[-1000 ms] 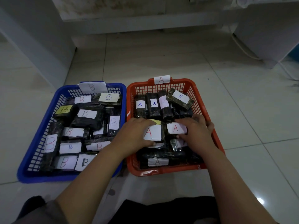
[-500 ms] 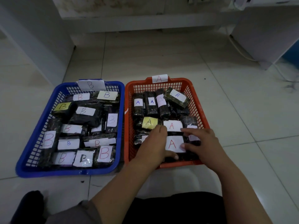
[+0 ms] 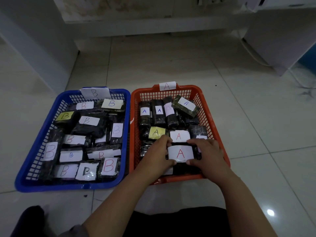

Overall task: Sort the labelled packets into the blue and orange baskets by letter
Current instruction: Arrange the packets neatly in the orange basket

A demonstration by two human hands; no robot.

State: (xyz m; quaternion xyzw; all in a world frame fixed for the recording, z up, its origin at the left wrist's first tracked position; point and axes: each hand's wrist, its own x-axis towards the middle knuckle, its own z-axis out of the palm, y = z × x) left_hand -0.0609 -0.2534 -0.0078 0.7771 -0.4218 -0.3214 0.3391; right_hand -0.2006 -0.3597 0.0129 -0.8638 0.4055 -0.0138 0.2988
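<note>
Two baskets sit side by side on the floor: on my left the blue basket (image 3: 71, 184) is packed with dark packets marked B. In the orange basket (image 3: 211, 117), tagged A, my left hand (image 3: 158, 153) and right hand (image 3: 207, 155) pinch the ends of one packet (image 3: 180, 153) bearing a red A. It looks light, soft and slippery in its wrap, so I judge the short ends the best hold.

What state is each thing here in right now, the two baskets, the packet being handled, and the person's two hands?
Blue basket: on the floor, tagged B, full of B packets.
Orange basket: beside it, tagged A, holding A packets.
Red-A packet: in the orange basket, label up, held at both ends.
Left hand: grips the packet's left end.
Right hand: grips its right end.
</note>
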